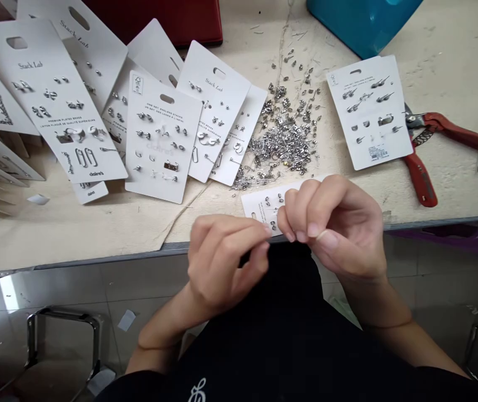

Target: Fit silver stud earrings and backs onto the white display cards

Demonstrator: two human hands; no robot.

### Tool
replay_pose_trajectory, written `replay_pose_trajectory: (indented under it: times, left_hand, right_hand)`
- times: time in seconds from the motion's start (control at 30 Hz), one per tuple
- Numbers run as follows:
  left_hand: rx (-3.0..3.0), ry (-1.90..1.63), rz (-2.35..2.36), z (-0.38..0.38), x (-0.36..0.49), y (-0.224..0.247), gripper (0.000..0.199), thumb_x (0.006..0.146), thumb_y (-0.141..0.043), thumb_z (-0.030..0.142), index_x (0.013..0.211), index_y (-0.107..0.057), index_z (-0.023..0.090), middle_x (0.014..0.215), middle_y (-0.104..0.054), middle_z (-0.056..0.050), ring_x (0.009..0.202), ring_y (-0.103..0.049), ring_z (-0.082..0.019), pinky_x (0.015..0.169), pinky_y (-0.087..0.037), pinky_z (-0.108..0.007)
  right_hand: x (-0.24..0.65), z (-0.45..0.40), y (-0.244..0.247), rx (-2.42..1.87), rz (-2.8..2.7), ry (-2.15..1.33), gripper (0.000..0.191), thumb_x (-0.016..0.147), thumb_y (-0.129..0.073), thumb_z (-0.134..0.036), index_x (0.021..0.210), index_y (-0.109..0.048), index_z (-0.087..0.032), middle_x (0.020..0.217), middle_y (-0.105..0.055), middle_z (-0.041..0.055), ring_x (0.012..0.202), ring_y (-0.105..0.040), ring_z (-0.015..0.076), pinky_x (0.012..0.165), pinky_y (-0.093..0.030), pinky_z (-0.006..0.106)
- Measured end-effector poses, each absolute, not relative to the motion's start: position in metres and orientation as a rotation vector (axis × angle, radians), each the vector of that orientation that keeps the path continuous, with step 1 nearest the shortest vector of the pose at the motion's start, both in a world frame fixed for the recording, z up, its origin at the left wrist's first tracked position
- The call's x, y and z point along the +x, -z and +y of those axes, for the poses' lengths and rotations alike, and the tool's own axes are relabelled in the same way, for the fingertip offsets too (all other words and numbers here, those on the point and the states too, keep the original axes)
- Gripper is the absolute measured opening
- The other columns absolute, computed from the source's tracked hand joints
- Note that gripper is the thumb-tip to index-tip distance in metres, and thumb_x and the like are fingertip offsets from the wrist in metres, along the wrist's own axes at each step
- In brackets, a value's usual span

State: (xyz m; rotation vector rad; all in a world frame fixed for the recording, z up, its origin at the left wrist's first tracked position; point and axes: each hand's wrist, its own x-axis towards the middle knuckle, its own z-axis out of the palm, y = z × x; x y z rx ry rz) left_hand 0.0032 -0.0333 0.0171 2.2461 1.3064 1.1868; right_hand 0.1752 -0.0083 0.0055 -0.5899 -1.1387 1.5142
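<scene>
My left hand (228,259) is at the table's front edge, its fingers curled and thumb near the index finger; anything between them is too small to make out. To its right, my right hand (333,226) pinches thumb against index finger, with anything held there hidden. A white earring card (250,202) lies at the table edge beneath and behind my hands, partly covered by them. Beyond it spreads a pile of small silver earring backs (283,139). Another card with studs and a barcode (368,111) lies to the right.
Several overlapping jewellery cards (163,184) cover the table's left side. Red-handled pliers (420,173) lie at the right, partly under a card. A blue container (362,22) and a dark red box (155,19) stand at the back. A metal-framed stool (32,340) is below left.
</scene>
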Motion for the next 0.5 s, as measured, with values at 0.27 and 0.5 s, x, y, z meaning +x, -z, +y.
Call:
replay_pose_trajectory:
  times: [0.27,0.5]
  left_hand:
    - [2.133,-1.271,1.318,-0.026,0.025,-0.038,0.014,0.084,-0.071,0.011,0.088,-0.063,0.023,0.078,-0.072,0.004,0.067,-0.068,-0.010,0.064,-0.058,-0.023]
    - [2.071,-1.411,1.362,-0.034,0.029,-0.034,0.015,0.085,-0.072,0.011,0.096,-0.066,0.018,0.088,-0.071,0.000,0.077,-0.066,-0.011,0.067,-0.059,-0.024]
  right_hand:
    - [0.170,-0.014,-0.021,-0.801,-1.191,-1.318,0.015,0.082,-0.062,-0.006,0.088,-0.067,-0.019,0.075,-0.060,0.0038,0.068,-0.057,0.0160,0.057,-0.047,0.035]
    - [0.167,-0.017,-0.030,-0.893,-1.376,-1.047,0.022,0.079,-0.060,-0.002,0.090,-0.068,-0.019,0.075,-0.065,0.0030,0.065,-0.059,0.0141,0.054,-0.052,0.034]
